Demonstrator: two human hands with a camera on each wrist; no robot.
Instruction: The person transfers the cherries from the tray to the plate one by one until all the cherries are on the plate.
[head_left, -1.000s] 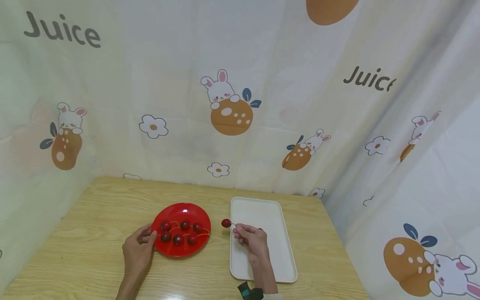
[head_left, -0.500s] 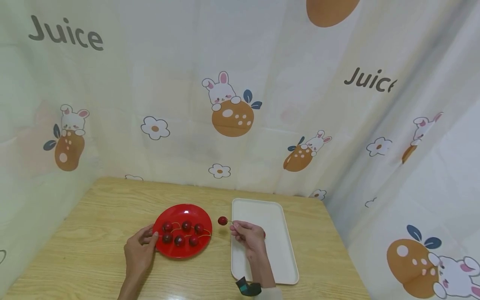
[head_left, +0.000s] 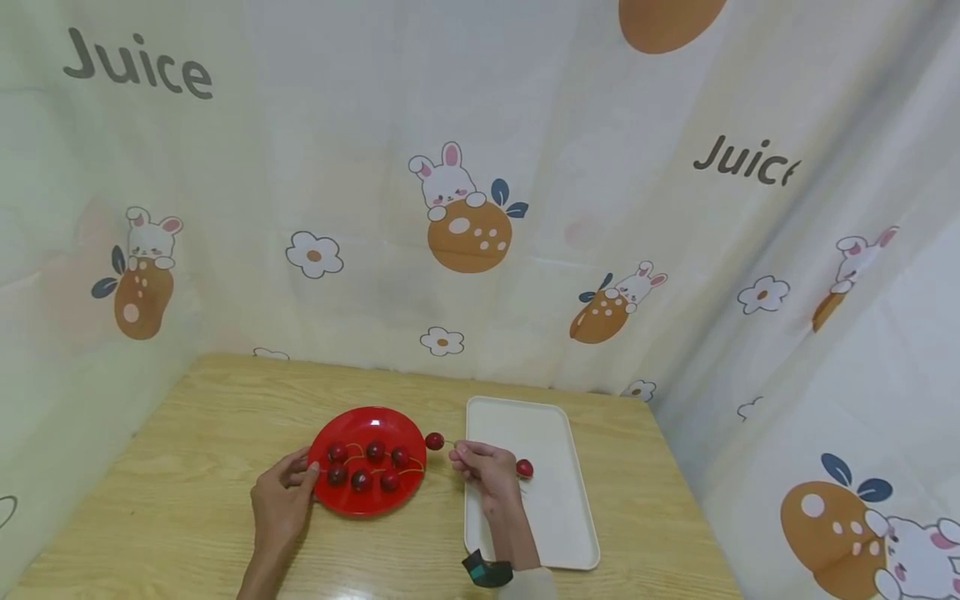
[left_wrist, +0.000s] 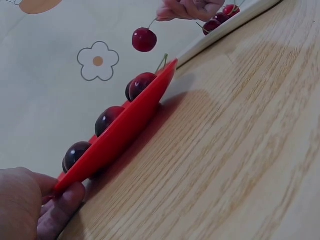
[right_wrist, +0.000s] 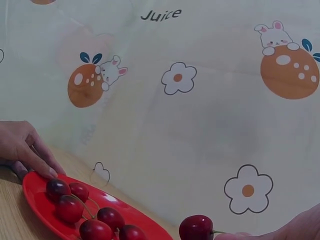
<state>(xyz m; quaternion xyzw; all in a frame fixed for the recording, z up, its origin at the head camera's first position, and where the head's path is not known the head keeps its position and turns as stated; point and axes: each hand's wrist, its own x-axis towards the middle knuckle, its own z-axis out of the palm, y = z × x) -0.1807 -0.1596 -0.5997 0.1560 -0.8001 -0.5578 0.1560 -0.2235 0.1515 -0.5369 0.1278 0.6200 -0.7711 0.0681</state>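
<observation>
A red plate (head_left: 366, 501) with several dark red cherries (head_left: 362, 480) on it lies on the table, left of the middle. My left hand (head_left: 282, 500) pinches the plate's left rim, thumb on top and fingers beneath, as the left wrist view shows. My right hand (head_left: 487, 475) pinches the green stem of one cherry (head_left: 435, 441), holding it in the air just beyond the plate's right rim. In the right wrist view that cherry (right_wrist: 196, 229) hangs at the bottom, beside the fingertips.
A white rectangular tray (head_left: 555, 517) stands on the right of the wooden table (head_left: 225, 400), partly under my right forearm. One cherry (head_left: 525, 469) shows on it past the hand; the left wrist view shows several there. A printed curtain (head_left: 360, 167) hangs behind the table.
My right hand has moved left with its cherry, from over the tray toward the plate, uncovering a cherry on the tray. The left hand keeps its hold on the rim.
</observation>
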